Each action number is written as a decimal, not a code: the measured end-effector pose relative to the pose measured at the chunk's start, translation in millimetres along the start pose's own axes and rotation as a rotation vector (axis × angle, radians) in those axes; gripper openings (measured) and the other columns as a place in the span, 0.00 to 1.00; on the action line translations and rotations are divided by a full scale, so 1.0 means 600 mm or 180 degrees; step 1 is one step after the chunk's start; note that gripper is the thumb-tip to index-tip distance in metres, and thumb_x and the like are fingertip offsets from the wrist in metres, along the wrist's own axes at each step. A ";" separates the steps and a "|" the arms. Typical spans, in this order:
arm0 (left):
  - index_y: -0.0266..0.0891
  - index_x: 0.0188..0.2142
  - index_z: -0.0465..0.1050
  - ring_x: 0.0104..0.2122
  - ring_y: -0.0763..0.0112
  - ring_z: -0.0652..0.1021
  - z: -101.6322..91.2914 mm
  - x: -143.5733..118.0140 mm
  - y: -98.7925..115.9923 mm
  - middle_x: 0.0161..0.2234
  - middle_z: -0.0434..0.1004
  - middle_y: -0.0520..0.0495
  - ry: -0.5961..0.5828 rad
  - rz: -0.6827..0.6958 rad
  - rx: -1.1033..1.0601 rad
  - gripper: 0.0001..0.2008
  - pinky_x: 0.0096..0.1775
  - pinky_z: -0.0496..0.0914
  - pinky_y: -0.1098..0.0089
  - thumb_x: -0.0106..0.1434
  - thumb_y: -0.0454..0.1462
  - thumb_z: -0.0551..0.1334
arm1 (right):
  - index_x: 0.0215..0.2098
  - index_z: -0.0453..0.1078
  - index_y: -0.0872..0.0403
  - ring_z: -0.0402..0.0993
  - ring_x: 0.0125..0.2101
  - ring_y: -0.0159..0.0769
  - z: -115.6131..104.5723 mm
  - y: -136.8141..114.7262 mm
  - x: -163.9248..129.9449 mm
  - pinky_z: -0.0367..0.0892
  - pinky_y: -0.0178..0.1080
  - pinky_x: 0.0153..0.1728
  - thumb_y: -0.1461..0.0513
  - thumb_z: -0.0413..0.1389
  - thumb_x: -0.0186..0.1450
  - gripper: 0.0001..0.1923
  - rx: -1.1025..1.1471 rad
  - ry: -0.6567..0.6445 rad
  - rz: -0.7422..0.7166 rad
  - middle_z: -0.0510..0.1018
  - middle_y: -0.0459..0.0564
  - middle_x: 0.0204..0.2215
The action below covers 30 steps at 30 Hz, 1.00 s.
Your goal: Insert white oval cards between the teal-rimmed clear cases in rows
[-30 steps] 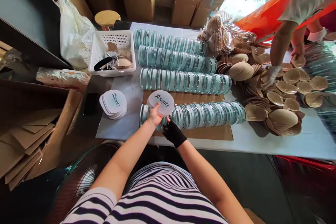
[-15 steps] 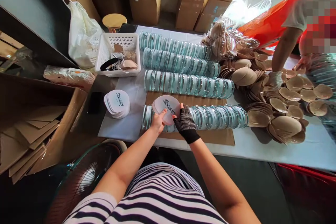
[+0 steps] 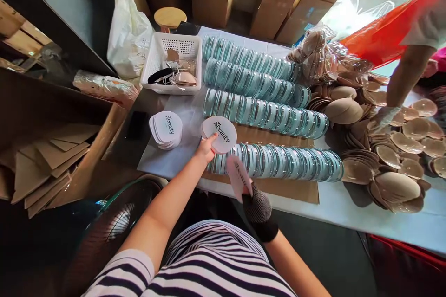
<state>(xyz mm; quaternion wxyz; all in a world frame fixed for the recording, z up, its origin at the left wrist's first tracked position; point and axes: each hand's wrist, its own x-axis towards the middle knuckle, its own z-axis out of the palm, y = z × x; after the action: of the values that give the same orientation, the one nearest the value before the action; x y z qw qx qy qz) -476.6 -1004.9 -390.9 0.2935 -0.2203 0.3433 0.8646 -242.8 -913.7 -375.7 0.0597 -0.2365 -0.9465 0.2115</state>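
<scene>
1. The gloved right hand [image 3: 257, 200] pinches one printed card [image 3: 238, 177] by its near end, tilted on edge above the table's near rim [image 3: 313, 206]. Held so lightly, it could slip off that edge to the floor.
2. The bare left hand [image 3: 206, 147] grips a small stack of cards [image 3: 220, 133] over the left end of the nearest row of clear cases [image 3: 278, 162]. A loose grip might fan them onto the row, or a nudge could topple the upright cases.
3. Further left, the spare card pile [image 3: 166, 129] sits slightly splayed and could slide.
4. Far right, another person's hand [image 3: 381, 116] works among tan pads [image 3: 390, 167], well apart.
</scene>
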 end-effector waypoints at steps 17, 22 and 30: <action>0.38 0.48 0.72 0.49 0.56 0.78 -0.024 0.015 0.006 0.45 0.80 0.40 -0.0020 -0.0603 -0.0246 0.13 0.52 0.71 0.50 0.63 0.35 0.62 | 0.44 0.66 0.54 0.76 0.34 0.36 0.081 -0.094 0.090 0.59 0.33 0.31 0.60 0.46 0.70 0.10 -0.0271 -0.1117 0.0720 0.79 0.53 0.36; 0.37 0.47 0.73 0.48 0.57 0.78 -0.024 0.019 0.003 0.45 0.80 0.39 0.0000 -0.0633 -0.0306 0.13 0.50 0.72 0.52 0.61 0.33 0.63 | 0.43 0.68 0.56 0.77 0.35 0.37 0.101 -0.089 0.112 0.62 0.34 0.34 0.63 0.47 0.68 0.10 -0.0299 -0.1023 0.0727 0.80 0.55 0.37; 0.38 0.44 0.74 0.44 0.59 0.80 -0.026 0.012 -0.005 0.41 0.81 0.41 -0.0003 -0.0541 -0.0417 0.12 0.49 0.73 0.53 0.59 0.32 0.64 | 0.33 0.64 0.52 0.73 0.27 0.35 0.099 -0.088 0.133 0.67 0.37 0.30 0.58 0.51 0.65 0.05 0.1964 -0.1732 0.1247 0.75 0.49 0.24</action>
<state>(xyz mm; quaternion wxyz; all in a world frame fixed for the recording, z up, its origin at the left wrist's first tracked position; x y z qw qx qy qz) -477.1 -1011.6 -406.8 0.3509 -0.2669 0.2660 0.8573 -348.4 -940.2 -405.3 -0.1646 -0.3181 -0.7579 0.5453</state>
